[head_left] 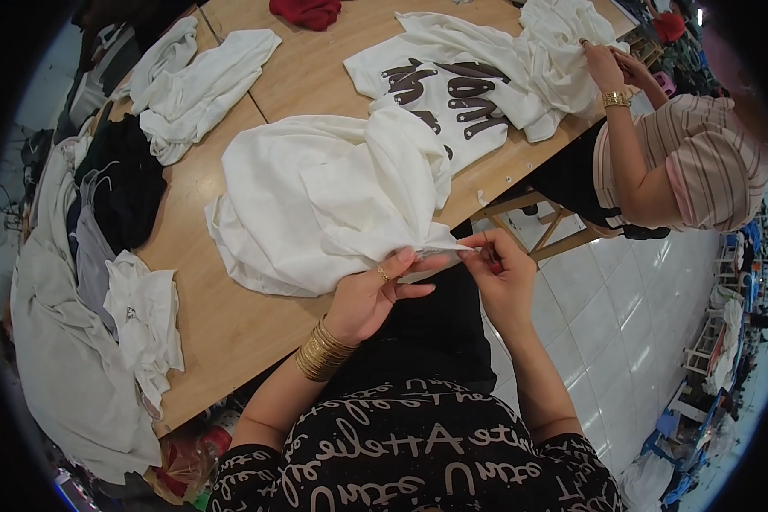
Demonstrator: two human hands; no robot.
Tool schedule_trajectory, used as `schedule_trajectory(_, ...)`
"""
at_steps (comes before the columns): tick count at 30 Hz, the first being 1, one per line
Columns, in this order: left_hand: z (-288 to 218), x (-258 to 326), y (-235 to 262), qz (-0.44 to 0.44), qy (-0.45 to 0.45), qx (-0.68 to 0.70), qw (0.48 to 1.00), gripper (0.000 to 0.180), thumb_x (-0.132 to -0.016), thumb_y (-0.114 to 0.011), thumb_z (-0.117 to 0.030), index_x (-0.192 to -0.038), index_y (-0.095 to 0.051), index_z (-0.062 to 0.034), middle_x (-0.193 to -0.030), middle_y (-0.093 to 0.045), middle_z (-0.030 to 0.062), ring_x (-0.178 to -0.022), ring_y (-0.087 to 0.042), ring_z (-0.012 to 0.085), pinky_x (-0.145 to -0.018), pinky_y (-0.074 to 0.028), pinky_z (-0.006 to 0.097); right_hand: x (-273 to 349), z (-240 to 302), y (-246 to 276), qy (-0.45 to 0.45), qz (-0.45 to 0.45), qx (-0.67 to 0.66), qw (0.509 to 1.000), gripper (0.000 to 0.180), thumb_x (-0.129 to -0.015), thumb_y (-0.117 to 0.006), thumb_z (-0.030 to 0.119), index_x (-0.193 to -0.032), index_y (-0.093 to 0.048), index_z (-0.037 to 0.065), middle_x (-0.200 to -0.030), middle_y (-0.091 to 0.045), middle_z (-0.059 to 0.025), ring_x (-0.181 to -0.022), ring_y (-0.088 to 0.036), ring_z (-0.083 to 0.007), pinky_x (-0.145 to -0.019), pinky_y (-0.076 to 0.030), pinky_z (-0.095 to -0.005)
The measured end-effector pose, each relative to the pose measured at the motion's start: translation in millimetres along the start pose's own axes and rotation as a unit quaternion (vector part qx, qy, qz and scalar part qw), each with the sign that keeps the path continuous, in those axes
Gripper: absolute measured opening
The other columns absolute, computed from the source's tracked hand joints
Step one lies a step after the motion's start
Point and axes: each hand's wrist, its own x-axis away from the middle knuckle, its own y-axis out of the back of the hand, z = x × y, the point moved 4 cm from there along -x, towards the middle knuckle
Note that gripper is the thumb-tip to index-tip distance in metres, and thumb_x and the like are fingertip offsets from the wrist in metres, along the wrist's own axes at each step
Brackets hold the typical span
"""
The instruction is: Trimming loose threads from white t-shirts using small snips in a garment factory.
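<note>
A white garment (316, 196) lies bunched on the table in front of me, its near corner drawn out past the edge. My left hand (374, 294) grips that corner between thumb and fingers, with rings and gold bangles on this arm. At the tip of the same corner, my right hand (505, 277) pinches the cloth with thumb and forefinger. Something small and red (496, 267) shows inside the curled right fingers; its kind is mostly hidden. Between the hands the cloth is stretched, with a greyish, thin-looking patch.
White garments with dark lettering (465, 94) lie at the far right, where a co-worker's hands (606, 68) handle cloth. More white garments (205, 81) and a black one (124, 179) are heaped left. Red cloth (305, 12) sits at the back. A wooden stool (555, 230) stands below the table's right edge.
</note>
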Motion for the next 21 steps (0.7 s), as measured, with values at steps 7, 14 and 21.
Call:
schedule_trajectory(7,-2.3,0.1,-8.3,0.017,-0.072,0.032,0.997,0.041,-0.09,-0.042,-0.01,-0.126,-0.032,0.0065,-0.126,-0.044,0.0183,-0.118,-0.044,0.0267,-0.097,-0.037,0.034,4.2,18.6,2.9,-0.01,0.006,-0.118,0.993,0.021,-0.087,-0.053,0.014,-0.101,-0.048,0.0,-0.075,-0.047,0.0012,-0.063,-0.038,-0.0045,-0.057,-0.035,-0.0192)
schedule_trajectory(14,4.4,-1.0,-1.0,0.016,-0.082,0.04,0.996,0.038,-0.089,-0.044,-0.008,-0.122,-0.036,0.0079,-0.121,-0.049,0.0181,-0.114,-0.047,0.0264,-0.097,-0.036,0.035,18.9,16.9,-26.5,-0.178,0.26,-0.235,0.92,0.037,-0.094,-0.033,0.037,-0.088,-0.052,0.006,-0.059,-0.037,0.0048,-0.049,-0.027,-0.0024,-0.042,-0.02,-0.0169)
schedule_trajectory(21,3.0,-0.3,-3.5,-0.014,-0.103,-0.01,0.995,0.032,-0.088,-0.044,-0.018,-0.109,-0.048,0.006,-0.118,-0.051,0.0205,-0.088,-0.05,0.0172,-0.081,-0.038,0.03,18.8,12.8,-32.2,-0.211,0.269,-0.257,0.904,0.035,-0.094,-0.036,0.035,-0.084,-0.053,0.005,-0.058,-0.038,0.0045,-0.048,-0.03,-0.0026,-0.042,-0.022,-0.0171)
